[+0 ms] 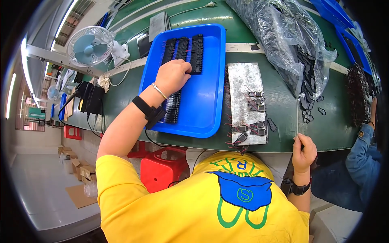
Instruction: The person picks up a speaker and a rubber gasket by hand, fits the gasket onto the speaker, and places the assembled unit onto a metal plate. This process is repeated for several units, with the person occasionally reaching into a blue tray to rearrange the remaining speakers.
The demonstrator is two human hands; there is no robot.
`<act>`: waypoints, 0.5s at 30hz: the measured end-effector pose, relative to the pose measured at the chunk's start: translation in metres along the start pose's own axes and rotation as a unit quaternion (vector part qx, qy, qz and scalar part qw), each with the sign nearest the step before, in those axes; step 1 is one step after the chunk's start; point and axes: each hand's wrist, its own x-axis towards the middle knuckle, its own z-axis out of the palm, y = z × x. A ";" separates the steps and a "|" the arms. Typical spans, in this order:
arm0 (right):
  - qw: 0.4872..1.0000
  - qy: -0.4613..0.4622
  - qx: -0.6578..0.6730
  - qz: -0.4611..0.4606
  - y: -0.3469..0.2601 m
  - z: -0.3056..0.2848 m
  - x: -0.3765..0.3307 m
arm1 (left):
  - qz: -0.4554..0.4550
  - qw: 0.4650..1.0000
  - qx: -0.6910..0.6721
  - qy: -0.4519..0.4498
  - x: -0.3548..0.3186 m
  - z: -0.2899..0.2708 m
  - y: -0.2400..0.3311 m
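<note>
My left hand (174, 75) reaches over a blue plastic tray (200, 109), its fingers curled at the near end of the right-hand row of small black parts (197, 50). Its fingertips are partly hidden, so what they hold cannot be made out. More black parts (173, 107) stand in tight rows, partly covered by my hand and wrist. To the right of the tray lies a grey metal plate (243, 77) with several small black rectangular components (256, 106) with red wires. At the table's front edge, my right hand (304, 153) is closed in a pinch around a thin pale stick (298, 126).
A clear plastic bag (279, 36) spills thin black frames (307, 87) onto the green table (279, 139). A white fan (90, 46) and black power box (91, 98) are left. At right, a co-worker's blue sleeve (360, 166) is beside dark wired parts (356, 97). A red stool (160, 172) stands below.
</note>
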 end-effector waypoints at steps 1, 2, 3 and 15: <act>1.000 -0.002 0.000 0.002 0.000 0.000 0.000 | -0.004 1.000 0.022 -0.020 0.000 -0.005 0.001; 1.000 -0.001 -0.001 0.001 0.000 0.000 0.000 | -0.009 0.998 0.043 -0.040 0.001 -0.011 0.003; 1.000 0.000 -0.004 -0.006 -0.001 0.000 0.000 | -0.013 0.996 0.065 -0.059 0.000 -0.013 0.005; 1.000 -0.005 -0.009 -0.011 -0.003 0.001 0.002 | -0.021 0.980 0.104 -0.167 -0.017 0.005 0.015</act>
